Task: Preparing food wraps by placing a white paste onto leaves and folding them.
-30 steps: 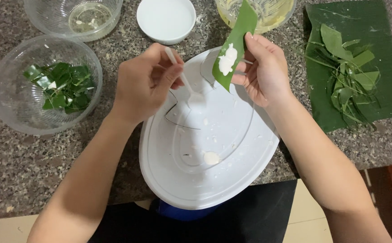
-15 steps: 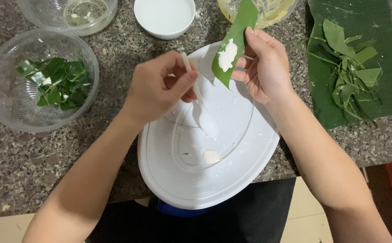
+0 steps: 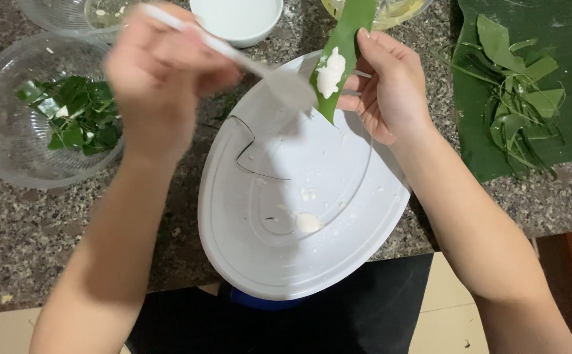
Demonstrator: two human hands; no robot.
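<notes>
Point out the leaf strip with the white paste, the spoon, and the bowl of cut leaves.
leaf strip [image 3: 345, 39]: head view, bare green part above the paste.
spoon [image 3: 286, 84]: head view, on its blurred bowl.
bowl of cut leaves [image 3: 10, 141]: head view, clear left wall.

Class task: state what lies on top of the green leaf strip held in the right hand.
A white paste dab sits on the leaf strip. The right hand covers the strip's back.

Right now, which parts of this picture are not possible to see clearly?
- Left hand and its white spoon, head view: motion blur, so the fingers' grip is unclear.
- Three bowls, top edge: the clear one, the white one and the yellowish one are cut off.
- Leaf strip in the right hand: its top leaves the frame.
- Blue thing: the white tray hides it.
</notes>
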